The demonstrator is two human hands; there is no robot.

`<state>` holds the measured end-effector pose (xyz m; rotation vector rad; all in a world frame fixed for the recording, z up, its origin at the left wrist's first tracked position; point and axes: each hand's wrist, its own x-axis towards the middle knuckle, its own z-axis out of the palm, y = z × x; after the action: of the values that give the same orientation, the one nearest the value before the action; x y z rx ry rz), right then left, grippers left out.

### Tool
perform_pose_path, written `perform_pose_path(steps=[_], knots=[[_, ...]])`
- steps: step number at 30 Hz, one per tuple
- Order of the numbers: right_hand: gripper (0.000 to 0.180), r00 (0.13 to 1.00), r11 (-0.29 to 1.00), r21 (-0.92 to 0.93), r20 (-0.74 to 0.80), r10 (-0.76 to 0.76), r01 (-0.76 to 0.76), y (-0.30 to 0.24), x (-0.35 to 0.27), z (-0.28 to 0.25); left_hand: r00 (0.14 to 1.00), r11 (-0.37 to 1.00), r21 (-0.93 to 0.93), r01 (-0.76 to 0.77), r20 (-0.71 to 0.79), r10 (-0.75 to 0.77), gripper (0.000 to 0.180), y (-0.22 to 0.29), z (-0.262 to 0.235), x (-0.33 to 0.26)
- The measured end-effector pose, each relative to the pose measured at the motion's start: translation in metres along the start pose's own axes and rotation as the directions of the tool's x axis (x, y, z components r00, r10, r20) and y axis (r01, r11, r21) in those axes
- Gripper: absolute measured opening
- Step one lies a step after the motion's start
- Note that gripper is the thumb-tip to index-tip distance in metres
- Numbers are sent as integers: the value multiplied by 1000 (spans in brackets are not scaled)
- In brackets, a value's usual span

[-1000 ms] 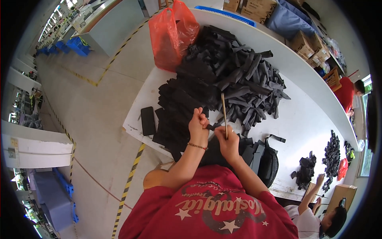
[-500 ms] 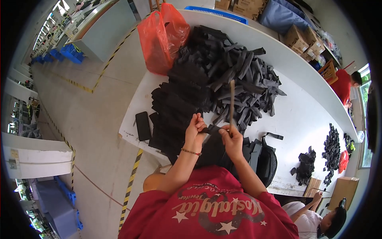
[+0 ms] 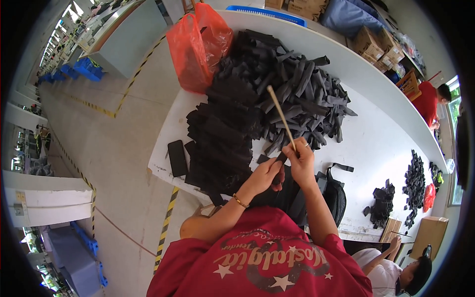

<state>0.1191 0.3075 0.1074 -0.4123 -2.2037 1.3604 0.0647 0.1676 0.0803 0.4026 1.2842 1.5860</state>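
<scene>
My right hand (image 3: 302,161) is closed around the lower end of a thin, light-coloured stick (image 3: 282,117), which points up and away to the left. My left hand (image 3: 264,179) grips a narrow black fabric strip (image 3: 281,158), whose end meets my right fingers. Whether the stick runs inside the strip is hidden by my fingers. Just beyond both hands lies a big heap of loose black fabric strips (image 3: 307,94). Flatter, layered black pieces (image 3: 222,133) cover the table to the left of it.
The white table (image 3: 366,123) also bears a black phone (image 3: 177,158), a red plastic bag (image 3: 188,59), a black backpack (image 3: 332,198) and small dark piles (image 3: 382,204) at right. A person in white (image 3: 378,267) sits at lower right; another in red (image 3: 425,104) is farther off.
My left hand has moved right and nearer to me, closing on the strip beside my right hand. The right hand has risen slightly rightward, and the stick now tilts left.
</scene>
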Motion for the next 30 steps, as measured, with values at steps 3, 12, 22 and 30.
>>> perform_pose_path(steps=[3, 12, 22, 30], knots=[[11, 982, 994, -66, -164, -99, 89, 0, 15, 0, 995, 994, 75, -79, -54, 83, 31, 7, 10, -1], [27, 892, 911, 298, -266, 365, -284, -10, 102, -89, 994, 999, 53, -10, -110, 16, 24, -62, -4, -30], [27, 853, 709, 577, -40, 521, -406, 17, 111, -110, 691, 667, 450, -594, -141, 709, 66, 73, -5, 89], [25, 861, 947, -266, -509, 22, -182, 41, 166, -138, 793, 809, 461, -366, -300, 530, 22, 47, -24, 186]])
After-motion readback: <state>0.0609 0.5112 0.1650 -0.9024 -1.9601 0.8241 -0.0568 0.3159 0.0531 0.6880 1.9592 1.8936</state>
